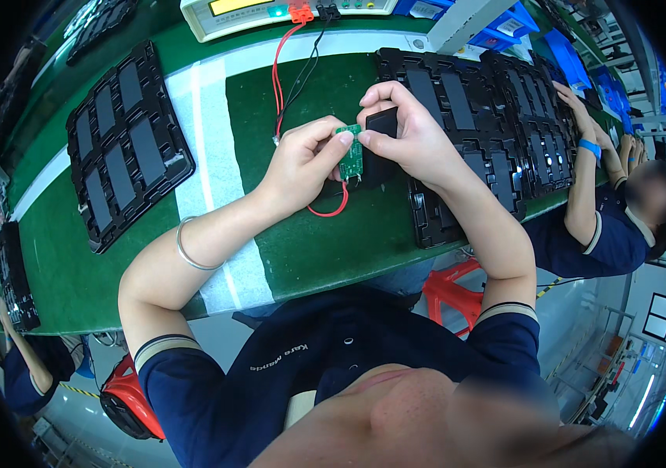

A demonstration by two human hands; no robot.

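Over the green bench, my left hand (311, 160) pinches a small green circuit board (352, 160) between thumb and fingers. A red wire (338, 209) loops from the board's lower end. My right hand (405, 132) is closed on a flat black rectangular piece (382, 123), its thumb tip at the board's upper edge. How far the black piece reaches behind the fingers is hidden. Red and black test leads (279, 86) run from the bench instrument (290, 17) down toward my left hand; their lower ends are partly covered.
A black tray (178, 160) with grey rectangular pieces lies at left, and more black trays (458, 74) lie at right. Blue bins (504, 27) stand at the back right. A co-worker's arm (585, 168) reaches over the far-right trays. A red stool (455, 292) stands below the bench edge.
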